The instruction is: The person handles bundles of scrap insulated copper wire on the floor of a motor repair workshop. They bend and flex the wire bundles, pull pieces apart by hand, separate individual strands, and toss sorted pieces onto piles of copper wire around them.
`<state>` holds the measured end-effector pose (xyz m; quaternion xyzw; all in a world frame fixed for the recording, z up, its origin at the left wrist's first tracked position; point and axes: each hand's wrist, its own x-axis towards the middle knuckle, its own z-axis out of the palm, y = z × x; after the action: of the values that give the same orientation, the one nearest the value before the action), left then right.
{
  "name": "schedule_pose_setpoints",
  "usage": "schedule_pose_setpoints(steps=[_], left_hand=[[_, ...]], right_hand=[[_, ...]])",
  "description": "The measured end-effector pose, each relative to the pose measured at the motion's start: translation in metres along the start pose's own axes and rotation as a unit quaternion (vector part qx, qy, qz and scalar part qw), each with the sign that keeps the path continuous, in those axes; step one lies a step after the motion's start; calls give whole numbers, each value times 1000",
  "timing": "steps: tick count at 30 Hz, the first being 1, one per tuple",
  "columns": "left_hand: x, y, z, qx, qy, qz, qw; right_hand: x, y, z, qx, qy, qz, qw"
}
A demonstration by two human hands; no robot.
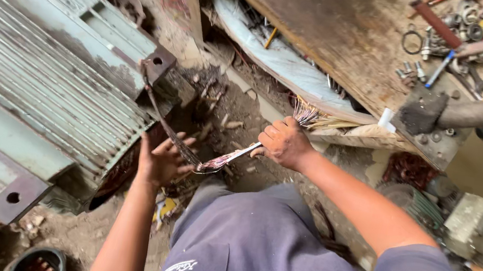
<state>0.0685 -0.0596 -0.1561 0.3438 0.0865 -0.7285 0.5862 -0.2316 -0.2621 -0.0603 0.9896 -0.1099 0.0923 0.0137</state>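
A large grey-green ribbed motor housing fills the left side. From its open end a bundle of copper winding wires runs out to the right. My right hand is closed around the bundle, whose frayed end sticks up past the fist. My left hand is spread open beside the housing's mouth, its fingers touching the wire bundle where it leaves the motor. My knee in blue-grey cloth is below both hands.
A worn wooden workbench stands at the upper right, with washers, bolts and wrenches scattered on it. Dirt floor with debris lies between bench and motor. Small motor parts sit at the right. A round tin lies bottom left.
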Motion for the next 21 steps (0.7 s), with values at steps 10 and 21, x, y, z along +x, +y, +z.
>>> schedule_pose_setpoints(steps=[10,21], left_hand=[[17,41,-8,123,-63,-46,989],[-8,58,7,649,40,240,721]], right_hand=[[39,39,101,-10,-28,58,998],[97,193,302,258,87,579,769]])
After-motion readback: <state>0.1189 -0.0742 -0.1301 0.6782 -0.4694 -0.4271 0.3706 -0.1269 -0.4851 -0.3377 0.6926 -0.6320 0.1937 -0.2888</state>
